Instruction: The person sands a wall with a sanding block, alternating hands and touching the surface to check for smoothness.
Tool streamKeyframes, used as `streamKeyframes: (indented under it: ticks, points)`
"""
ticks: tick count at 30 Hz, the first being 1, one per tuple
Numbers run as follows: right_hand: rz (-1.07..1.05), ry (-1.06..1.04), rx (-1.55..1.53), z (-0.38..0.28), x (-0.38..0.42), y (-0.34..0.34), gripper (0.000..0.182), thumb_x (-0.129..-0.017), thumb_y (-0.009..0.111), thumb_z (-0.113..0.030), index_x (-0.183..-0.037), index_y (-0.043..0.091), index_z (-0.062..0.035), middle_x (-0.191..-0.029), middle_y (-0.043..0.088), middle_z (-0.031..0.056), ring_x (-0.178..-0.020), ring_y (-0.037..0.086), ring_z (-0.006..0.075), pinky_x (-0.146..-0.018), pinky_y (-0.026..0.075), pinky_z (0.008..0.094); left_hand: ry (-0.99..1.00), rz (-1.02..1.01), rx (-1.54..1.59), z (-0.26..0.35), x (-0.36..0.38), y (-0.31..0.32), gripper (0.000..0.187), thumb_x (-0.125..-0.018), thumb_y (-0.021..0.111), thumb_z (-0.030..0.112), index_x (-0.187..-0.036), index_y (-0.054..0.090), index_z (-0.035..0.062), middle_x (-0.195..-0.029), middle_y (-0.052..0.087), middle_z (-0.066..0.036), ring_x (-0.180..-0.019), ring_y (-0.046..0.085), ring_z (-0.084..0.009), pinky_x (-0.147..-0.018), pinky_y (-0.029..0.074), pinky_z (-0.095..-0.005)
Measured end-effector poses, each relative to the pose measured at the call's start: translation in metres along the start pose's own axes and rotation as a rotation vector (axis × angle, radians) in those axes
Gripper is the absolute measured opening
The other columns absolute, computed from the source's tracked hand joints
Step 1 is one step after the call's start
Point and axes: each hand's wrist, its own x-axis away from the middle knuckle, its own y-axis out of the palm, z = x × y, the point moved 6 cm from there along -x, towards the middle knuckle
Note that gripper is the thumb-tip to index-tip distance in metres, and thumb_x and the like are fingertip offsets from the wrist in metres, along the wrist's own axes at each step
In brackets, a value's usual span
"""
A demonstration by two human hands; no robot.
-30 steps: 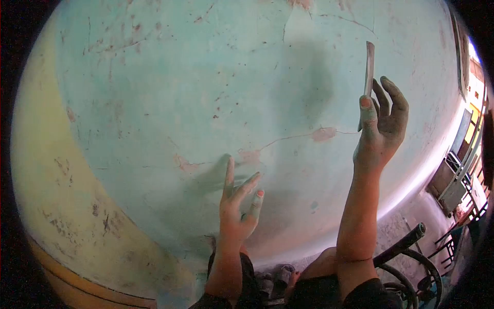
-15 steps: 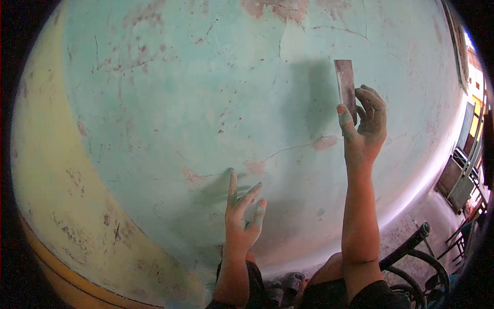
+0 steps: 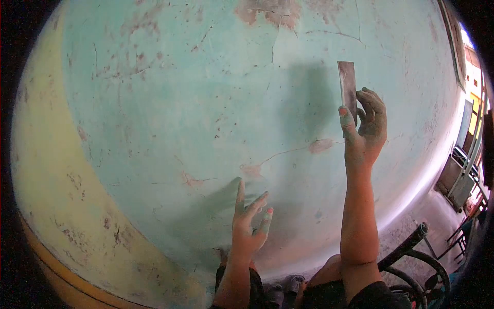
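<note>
Now the right hand [image 3: 369,126] sits lower and further left in view than a second ago, and the flat, rectangular grey-brown plate [image 3: 348,80] it grips, seen nearly edge-on then, has turned to show its broad face. Against the frame half a second ago, the right hand has barely moved, while the left hand [image 3: 249,224] has slipped slightly lower and to the right, its index fingertip closer to the pinkish bare patch [image 3: 251,170] just above it.

The plate's long axis stands almost upright, its top leaning slightly left; the free end points up, above the right thumb. That hand pinches the plate's lower part, thumb on the left, fingers curled at the right. The left hand is unclenched and holds nothing, fingers spread toward the cracked, pale turquoise painted wall [image 3: 154,118]; whether its fingertip touches the wall, I cannot tell. Left of the right wrist is another pinkish bare patch [image 3: 321,146], and below and right of its forearm stands a dark tubular frame with curved bars [image 3: 403,248].
</note>
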Motion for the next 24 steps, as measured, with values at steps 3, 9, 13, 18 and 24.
streamKeyframes:
  ticks: [3,9,13,18,24]
  points:
    - [-0.003,0.011,-0.003,0.000,-0.001,-0.001,0.046,-0.077,0.080,-0.019,-0.115,0.060,-0.0047,-0.126,0.054,0.0134,-0.115,0.056,0.0248,-0.090,0.052,0.0387,0.007,0.031,0.012,0.003,-0.002,-0.004,0.033,-0.095,0.061,0.022,-0.120,0.065,-0.0006,-0.156,0.024,-0.023,-0.116,0.060,-0.0322,-0.089,0.055,-0.0394]
    - [-0.025,0.002,0.022,0.001,0.002,0.002,0.044,-0.077,0.080,-0.018,-0.114,0.060,-0.0059,-0.125,0.054,0.0124,-0.116,0.055,0.0250,-0.089,0.052,0.0376,0.005,0.043,0.012,0.006,-0.004,-0.006,0.033,-0.094,0.061,0.021,-0.120,0.064,-0.0002,-0.155,0.027,-0.023,-0.118,0.058,-0.0325,-0.090,0.055,-0.0404]
    - [-0.037,-0.053,0.040,-0.002,0.008,0.010,0.044,-0.076,0.080,-0.018,-0.113,0.060,-0.0057,-0.123,0.054,0.0125,-0.114,0.055,0.0255,-0.089,0.052,0.0373,0.075,0.086,0.000,0.005,-0.006,-0.006,0.031,-0.089,0.063,0.006,-0.120,0.066,0.0045,-0.151,0.031,-0.027,-0.115,0.061,-0.0323,-0.084,0.057,-0.0363]
    - [-0.029,-0.142,0.148,0.002,0.014,0.015,0.040,-0.074,0.081,-0.015,-0.108,0.062,-0.0047,-0.120,0.054,0.0142,-0.111,0.056,0.0264,-0.088,0.052,0.0368,0.077,0.126,-0.020,-0.002,-0.005,-0.010,0.031,-0.088,0.062,0.002,-0.118,0.066,0.0026,-0.151,0.032,-0.027,-0.115,0.061,-0.0310,-0.082,0.057,-0.0350]
    - [-0.056,-0.331,0.189,0.003,0.045,0.040,0.034,-0.068,0.082,-0.010,-0.096,0.064,-0.0052,-0.116,0.054,0.0177,-0.111,0.055,0.0316,-0.089,0.050,0.0407,0.403,0.135,-0.389,0.016,-0.007,-0.022,0.022,-0.085,0.059,0.004,-0.105,0.068,0.0002,-0.131,0.054,-0.024,-0.119,0.056,-0.0358,-0.086,0.053,-0.0424]
